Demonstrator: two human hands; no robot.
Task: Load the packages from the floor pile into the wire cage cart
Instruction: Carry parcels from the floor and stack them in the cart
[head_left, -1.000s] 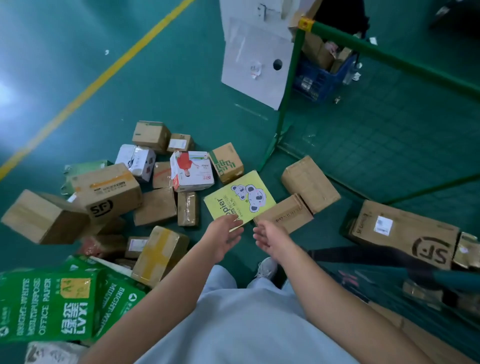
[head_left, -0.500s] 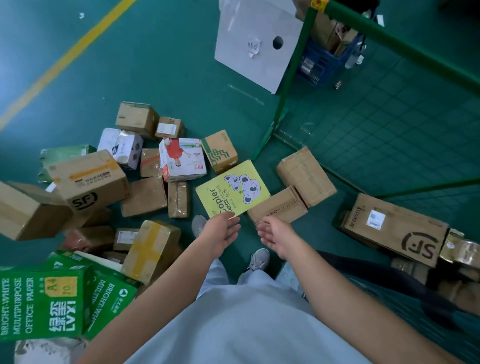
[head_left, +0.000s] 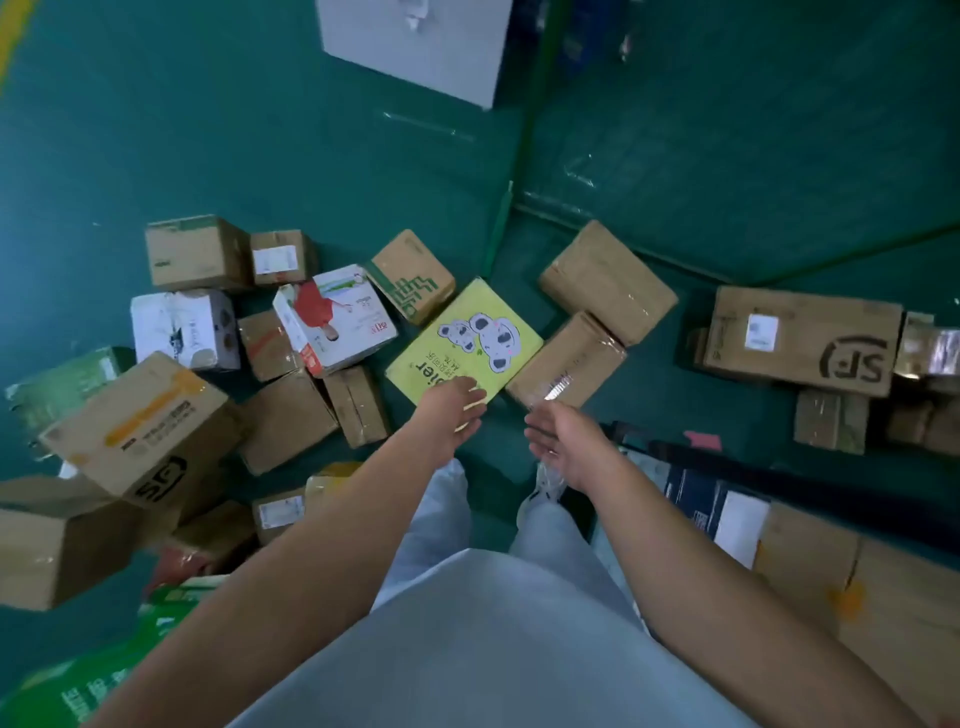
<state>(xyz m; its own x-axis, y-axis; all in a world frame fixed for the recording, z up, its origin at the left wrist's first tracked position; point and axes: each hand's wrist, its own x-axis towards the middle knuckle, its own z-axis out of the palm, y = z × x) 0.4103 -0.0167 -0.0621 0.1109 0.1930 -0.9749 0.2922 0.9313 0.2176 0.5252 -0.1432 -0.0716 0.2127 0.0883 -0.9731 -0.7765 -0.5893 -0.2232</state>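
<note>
Both hands reaching down over the floor pile, neither one grasping anything: left hand is hovering with fingers extended and relaxed over the near corner of the flat yellow copier-paper pack with the koala print, contact can't be confirmed; right hand is sitting palm-inward, fingers straight, just short of the tape-wrapped brown cardboard box lying beside the yellow pack on its right. A second, larger brown taped box is lying just beyond that one, touching or nearly touching it. Rest of the pile is spreading left on the green floor: white box with a red figure printed on it, small brown box with a green pattern, white printed carton, big brown SF-marked carton with orange tape, plus several plain brown ones. Green wire cage cart is standing at upper right, its corner post coming down just past the yellow pack; long brown SF carton with a white label is lying at right, whether inside the cage or not I can't tell. Person's white shoe is showing below the right hand
</note>
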